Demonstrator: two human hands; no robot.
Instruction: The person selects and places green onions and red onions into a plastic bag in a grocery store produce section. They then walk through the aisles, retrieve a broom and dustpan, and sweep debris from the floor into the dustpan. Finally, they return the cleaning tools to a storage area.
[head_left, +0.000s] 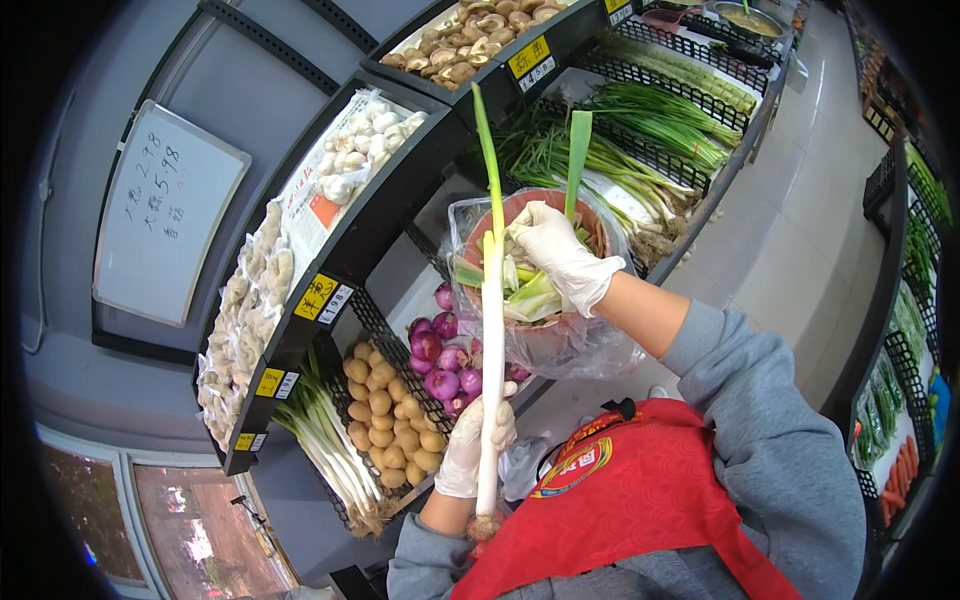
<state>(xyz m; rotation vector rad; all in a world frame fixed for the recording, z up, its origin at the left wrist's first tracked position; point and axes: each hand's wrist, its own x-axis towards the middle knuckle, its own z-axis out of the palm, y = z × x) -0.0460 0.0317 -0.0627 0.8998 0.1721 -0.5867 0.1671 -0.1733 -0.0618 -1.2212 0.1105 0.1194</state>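
My left hand (478, 442), in a pale thin glove, grips the white shaft of a large leek-like green onion (493, 330). Its root end points down towards my red apron (622, 480), and its green tip points up. My right hand (551, 244), gloved too, is closed at the upper part of the stalk, fingers pinched above a reddish bucket (517, 202); whether it holds a leaf is hard to tell. The bucket, lined with a clear plastic bag (600, 352), contains peeled leaves and green scraps (536, 296).
Potatoes (390, 412), red onions (442, 382) and long green onions (337, 450) lie in shelf bins at left. Above are garlic (367, 142) and mushrooms (480, 37). Leafy greens (660, 120) fill black mesh compartments at upper right. Another vegetable rack (885, 382) stands across the aisle.
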